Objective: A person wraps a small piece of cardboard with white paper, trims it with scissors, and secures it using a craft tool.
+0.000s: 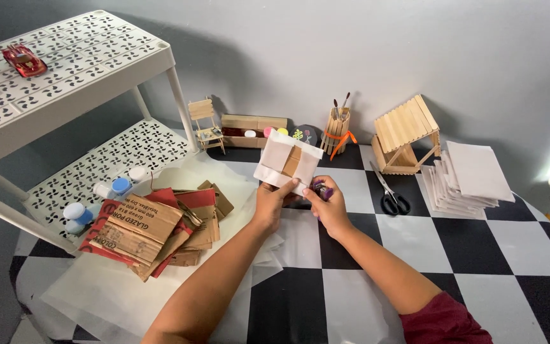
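Both hands hold one white card piece (288, 162) above the desk's (479, 255) centre: left hand (274, 202) fingers pinch its bottom edge, right hand (329, 207) fingers pinch it and one purple glue stick (321, 190). One pair of scissors (389, 194) at 3 o'clock, one cardboard pile (157, 229) at 9, one stick house (407, 135) at 1

Looks like a home craft corner: stick-built house (405, 135) at one o'clock, brush holder (337, 130) at twelve, cardboard scraps (154, 229) at nine, on a checkered table (479, 242).
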